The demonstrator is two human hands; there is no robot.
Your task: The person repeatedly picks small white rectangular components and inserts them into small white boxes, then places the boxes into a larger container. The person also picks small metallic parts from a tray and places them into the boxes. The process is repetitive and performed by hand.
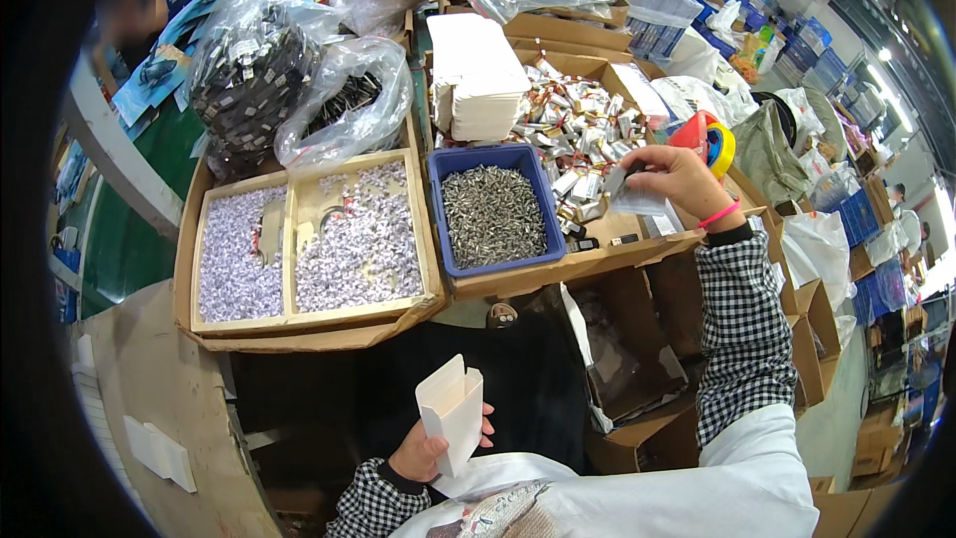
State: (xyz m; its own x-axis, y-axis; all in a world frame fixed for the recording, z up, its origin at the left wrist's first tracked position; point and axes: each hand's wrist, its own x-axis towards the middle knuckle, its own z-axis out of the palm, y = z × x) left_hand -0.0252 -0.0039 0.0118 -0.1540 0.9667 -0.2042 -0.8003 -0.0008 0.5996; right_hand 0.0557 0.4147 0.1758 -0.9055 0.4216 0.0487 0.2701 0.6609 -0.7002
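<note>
Head view: a small open white carton [453, 413] is gripped in the left hand [423, 453] at six o'clock; a clear packet [632, 194] is pinched by the right hand [677, 174] at two o'clock, above the blue bin [498, 259] of screws.

Both forearms wear black-and-white checked fabric sleeves [742, 339] with dark ribbed cuffs – the left one [373, 503] shows only near the wrist. A thin pink band [719, 213] circles the right wrist just above its cuff. White cloth oversleeves [737, 483] cover the upper arms – loose and creased.
</note>
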